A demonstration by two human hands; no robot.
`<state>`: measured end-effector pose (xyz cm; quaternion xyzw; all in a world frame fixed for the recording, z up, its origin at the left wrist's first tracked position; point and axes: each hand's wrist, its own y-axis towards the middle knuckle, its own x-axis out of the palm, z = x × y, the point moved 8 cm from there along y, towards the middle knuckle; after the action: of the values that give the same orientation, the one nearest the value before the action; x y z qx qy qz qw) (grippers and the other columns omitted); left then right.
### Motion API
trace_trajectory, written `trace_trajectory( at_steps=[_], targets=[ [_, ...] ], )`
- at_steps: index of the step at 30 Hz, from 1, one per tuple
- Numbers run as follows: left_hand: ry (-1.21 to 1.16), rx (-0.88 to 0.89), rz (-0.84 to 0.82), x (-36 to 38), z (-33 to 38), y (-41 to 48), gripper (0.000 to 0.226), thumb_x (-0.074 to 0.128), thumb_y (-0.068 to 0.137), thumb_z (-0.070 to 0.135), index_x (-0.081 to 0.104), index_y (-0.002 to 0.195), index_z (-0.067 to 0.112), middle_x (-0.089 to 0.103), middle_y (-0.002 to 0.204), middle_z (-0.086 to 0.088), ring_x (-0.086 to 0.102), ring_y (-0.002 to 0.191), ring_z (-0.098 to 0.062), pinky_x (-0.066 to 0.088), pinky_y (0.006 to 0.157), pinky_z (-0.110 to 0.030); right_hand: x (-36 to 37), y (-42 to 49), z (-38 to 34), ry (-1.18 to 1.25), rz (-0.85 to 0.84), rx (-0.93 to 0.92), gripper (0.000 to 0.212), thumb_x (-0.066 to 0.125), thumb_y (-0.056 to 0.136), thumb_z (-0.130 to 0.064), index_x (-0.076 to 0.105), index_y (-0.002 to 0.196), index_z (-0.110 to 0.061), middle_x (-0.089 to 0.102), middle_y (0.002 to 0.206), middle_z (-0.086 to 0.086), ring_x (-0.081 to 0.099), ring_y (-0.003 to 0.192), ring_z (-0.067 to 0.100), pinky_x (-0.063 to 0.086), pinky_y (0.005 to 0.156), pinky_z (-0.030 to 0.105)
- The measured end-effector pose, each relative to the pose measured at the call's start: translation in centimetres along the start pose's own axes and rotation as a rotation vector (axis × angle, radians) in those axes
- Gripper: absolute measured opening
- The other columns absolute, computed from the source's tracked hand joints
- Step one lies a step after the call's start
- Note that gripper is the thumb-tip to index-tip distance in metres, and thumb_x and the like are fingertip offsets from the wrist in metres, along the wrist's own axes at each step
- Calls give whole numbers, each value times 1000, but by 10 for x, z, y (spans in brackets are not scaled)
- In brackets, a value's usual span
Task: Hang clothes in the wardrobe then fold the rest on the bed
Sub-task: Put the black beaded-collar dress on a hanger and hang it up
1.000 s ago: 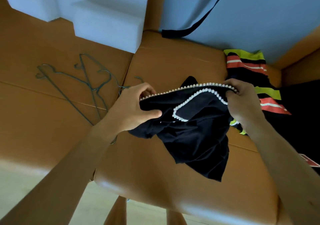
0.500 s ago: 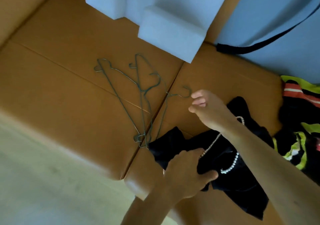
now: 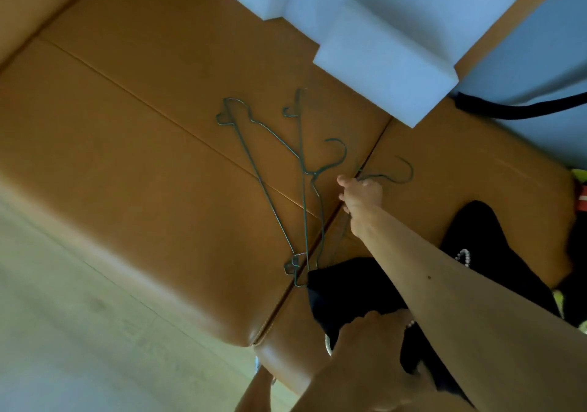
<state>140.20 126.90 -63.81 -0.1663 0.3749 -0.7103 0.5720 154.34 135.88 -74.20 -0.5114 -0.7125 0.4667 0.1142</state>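
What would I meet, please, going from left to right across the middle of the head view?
Two loose grey wire hangers → right hand → curved hook of the grey wire hanger it grips → black pearl-trimmed garment → neon-yellow and orange striped garment.

Bare left hand, bare right hand, bare right forearm, one small dark mole

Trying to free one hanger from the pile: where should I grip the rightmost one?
Pinch the rightmost hanger at its neck below the hook, where the right hand holds it, coming from the right: it lies flat, and the other two hangers cross on its left.
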Motion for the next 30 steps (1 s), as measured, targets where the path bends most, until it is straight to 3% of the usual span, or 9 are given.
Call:
trace_trajectory(
  at_steps=[3,5,7,11,15,18,21,25,30],
  targets=[
    [11,39,34,-10,-4,-5,46,66,85,37,46,126,31,59,115,-5,58,110,-32,47,95,-43,-7,-18,-24,171,-53,-51,38,65,92,-50,59,77,-16,42,54,-7,37,45,9,37,47,24],
    [6,63,46,-17,-3,-7,42,65,83,37,46,120,31,59,112,-4,58,106,-32,48,90,-42,-15,-32,-50,123,-81,-185,59,54,95,-58,35,53,-21,28,48,-5,22,41,10,25,42,21],
    [10,88,63,-23,4,-9,35,62,81,37,44,110,32,59,107,-4,58,102,-32,47,82,-41,-26,-51,-79,81,-108,-359,59,46,102,-49,27,54,-20,24,52,-1,20,44,11,23,42,20],
    [35,169,148,-36,33,-19,24,58,89,38,44,107,34,61,99,-6,59,92,-32,42,72,-38,-56,-94,-136,21,-160,-658,42,40,100,-21,37,62,-3,29,56,2,25,48,10,24,49,20],
    [162,235,273,-49,87,-45,37,52,100,41,46,136,37,65,120,0,59,109,-24,47,92,-38,-116,-151,-198,164,-194,-828,30,39,93,5,36,67,-10,25,59,3,21,49,8,21,44,15],
    [237,259,331,-55,119,-63,43,51,101,40,44,143,37,61,134,4,55,121,-21,44,104,-37,-160,-188,-223,236,-222,-864,28,39,97,5,45,74,-8,26,57,1,21,51,10,18,49,21],
    [309,286,391,-57,170,-98,40,53,99,40,48,139,38,64,128,2,60,116,-22,48,100,-39,-217,-235,-244,300,-235,-911,35,38,103,-4,59,76,-12,33,57,-6,25,53,8,18,55,27],
    [376,301,478,-54,223,-141,38,53,98,40,52,136,34,64,127,3,58,116,-21,48,100,-37,-294,-275,-258,689,-191,-846,39,37,104,-7,57,71,-17,46,67,-3,27,54,9,20,56,27],
    [390,330,533,-47,263,-178,7,51,94,34,53,95,27,65,93,6,60,90,-20,52,78,-39,-344,-308,-269,928,-203,-741,37,35,104,-14,54,72,-15,26,54,-2,17,51,13,19,52,29]
  ],
)
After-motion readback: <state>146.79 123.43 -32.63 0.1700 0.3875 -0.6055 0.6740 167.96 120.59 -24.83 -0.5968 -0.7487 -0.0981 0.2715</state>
